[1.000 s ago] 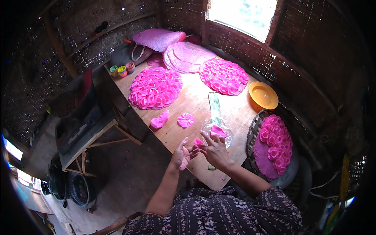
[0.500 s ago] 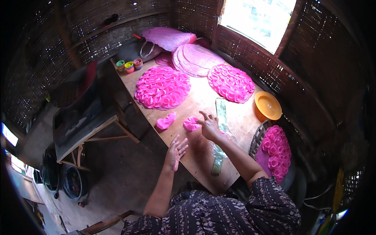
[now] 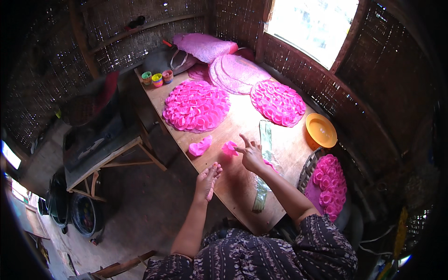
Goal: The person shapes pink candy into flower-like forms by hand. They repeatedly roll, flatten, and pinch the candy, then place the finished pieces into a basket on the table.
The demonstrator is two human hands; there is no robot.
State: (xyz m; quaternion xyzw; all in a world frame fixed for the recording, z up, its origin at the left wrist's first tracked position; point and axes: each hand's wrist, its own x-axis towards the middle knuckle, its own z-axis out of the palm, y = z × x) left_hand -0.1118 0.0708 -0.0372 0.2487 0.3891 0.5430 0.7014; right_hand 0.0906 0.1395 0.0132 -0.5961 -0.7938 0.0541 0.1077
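Observation:
My right hand [image 3: 252, 156] is over the table, its thumb and a finger closed on the edge of a thin, ruffled pink piece [image 3: 229, 148]. Its index finger points outward, away from the piece. To the left, at the table's near edge, my left hand [image 3: 208, 181] is raised with the palm turned inward. Its fingers are bent a little and nothing shows in it. Ahead of it lies a crumpled pink piece [image 3: 200, 146]. A flattened clear-and-green plastic strip [image 3: 265, 140] runs under my right forearm, with a sliver of pink beside the wrist.
Two round mats of pink ruffles, one left [image 3: 196, 106] and one right [image 3: 278, 103], lie farther back. Flat pink discs [image 3: 238, 74] are behind them. Small coloured cups [image 3: 157, 80] stand at the far left corner. An orange basin [image 3: 321, 130] and a basket [image 3: 309, 168] are at the right.
The ruffled pink piece, spread round before, now looks narrower and folded at my right fingertips. My left hand's fingers have drawn closer together and bent.

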